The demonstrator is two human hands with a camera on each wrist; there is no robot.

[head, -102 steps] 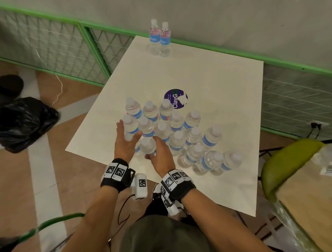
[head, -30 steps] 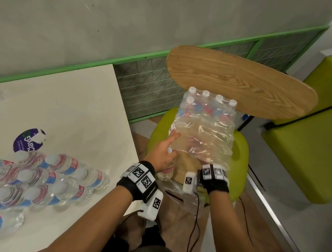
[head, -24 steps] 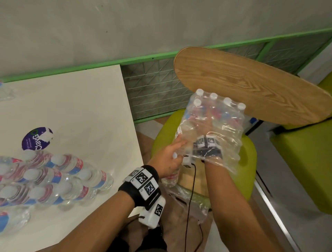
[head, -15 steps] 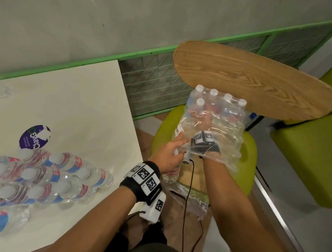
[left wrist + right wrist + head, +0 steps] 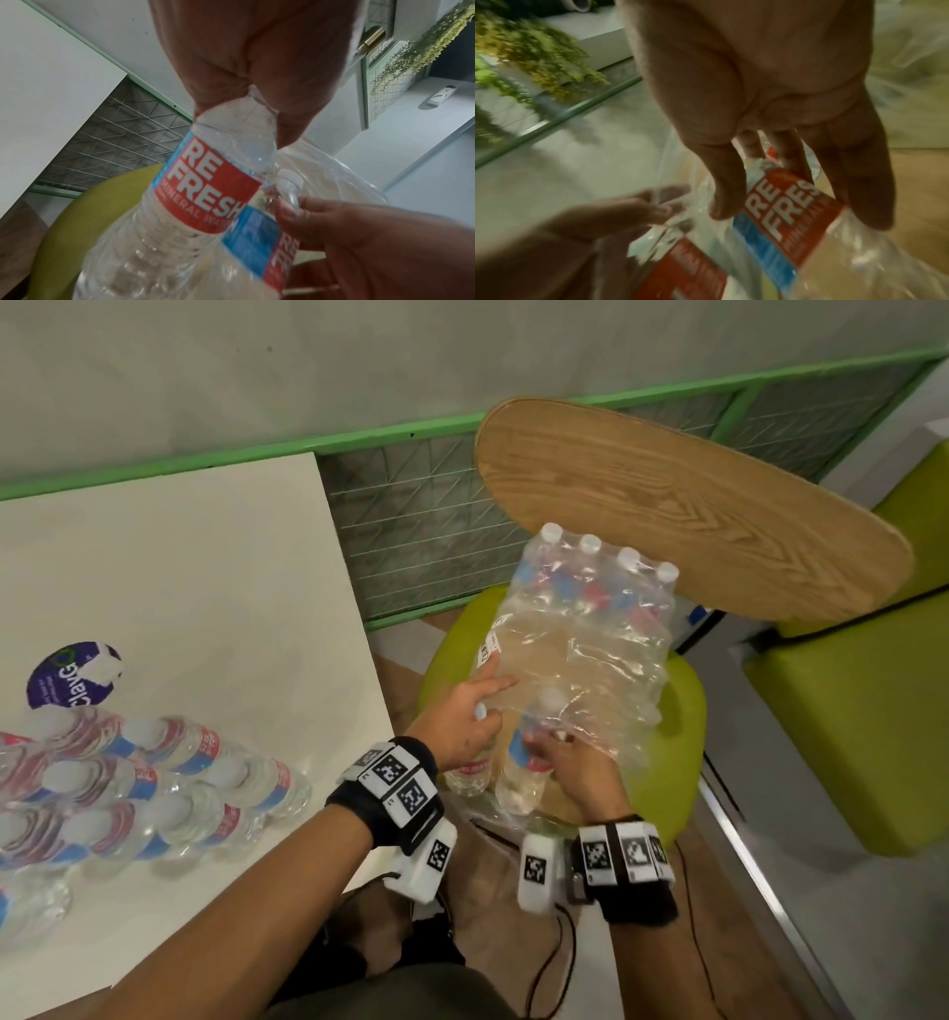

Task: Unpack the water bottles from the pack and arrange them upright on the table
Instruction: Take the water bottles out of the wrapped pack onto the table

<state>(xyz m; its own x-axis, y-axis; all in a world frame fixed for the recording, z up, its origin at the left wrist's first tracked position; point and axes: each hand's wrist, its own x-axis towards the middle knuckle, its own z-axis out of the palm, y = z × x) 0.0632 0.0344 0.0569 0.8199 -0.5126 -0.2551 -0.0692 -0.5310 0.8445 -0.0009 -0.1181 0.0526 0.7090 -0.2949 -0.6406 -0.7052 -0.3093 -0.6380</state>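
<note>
1. The white tabletop (image 5: 195, 588) fills the left of the room as I see it, with a purple round sticker (image 5: 72, 675) on it and a cluster of unpacked bottles (image 5: 154, 793) standing near its front-left corner, caps up, labels red and blue.
2. To its right is a lime-green chair (image 5: 683, 711) with a curved wooden backrest (image 5: 693, 505); a second green seat (image 5: 862, 711) stands further right.
3. On the chair seat lies the pack (image 5: 590, 629), a shrink-wrapped bundle leaning back against the backrest. A row of four white caps shows at its far end; the near end of the wrap is torn open and slack.
4. The left hand (image 5: 462, 716) grips a bottle (image 5: 470, 770) by its neck at the pack's open end, thumb and curled fingers (image 5: 218, 91) closed round the top while the index finger lies out along the wrap. This bottle stands on the seat, just beside the pack.
5. The right hand (image 5: 575, 762) holds a second bottle (image 5: 524, 762), its fingers (image 5: 854, 182) wrapped round the labelled part, under the loose plastic. The two bottles touch side by side.
6. Both wrists wear black bands with square printed markers (image 5: 400, 783).
</note>
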